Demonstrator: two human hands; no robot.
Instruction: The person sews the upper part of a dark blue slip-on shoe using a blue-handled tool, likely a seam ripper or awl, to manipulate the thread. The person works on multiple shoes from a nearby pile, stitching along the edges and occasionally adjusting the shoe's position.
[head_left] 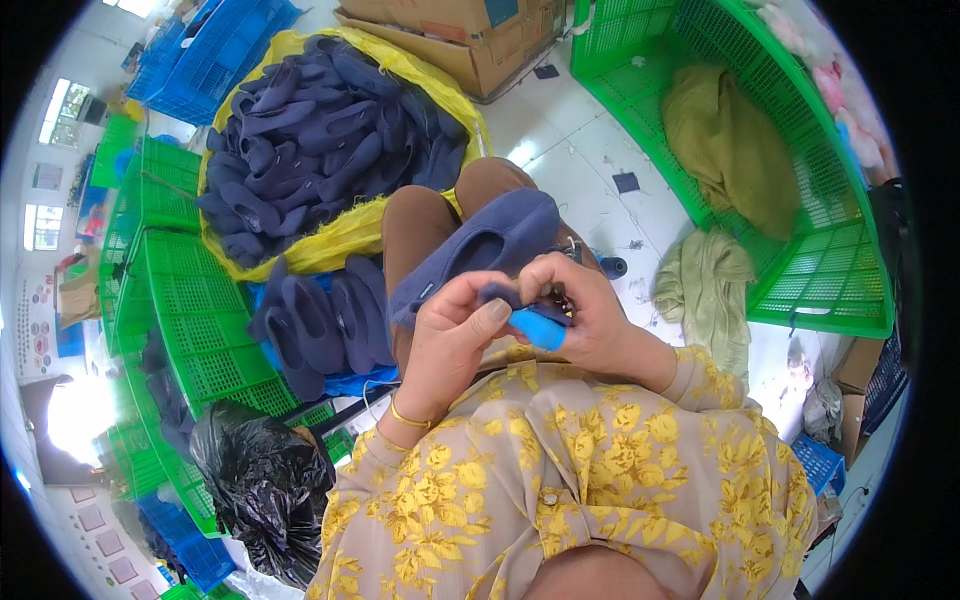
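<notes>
Pale, glossy floor (590, 165) shows scraps (625, 182); mesh green crates (820, 290) stand left and upper right. A crinkled yellow sack (440, 80), upper left, brims with soft navy shoes (310, 140). At centre, a smooth open-mouthed shoe (515, 225) lies across the lap (412, 225). Below it the left hand (455, 335) pinches a small dark piece (497, 293); the right hand (590, 305) curls closed, its contents mostly hidden, unclear.
</notes>
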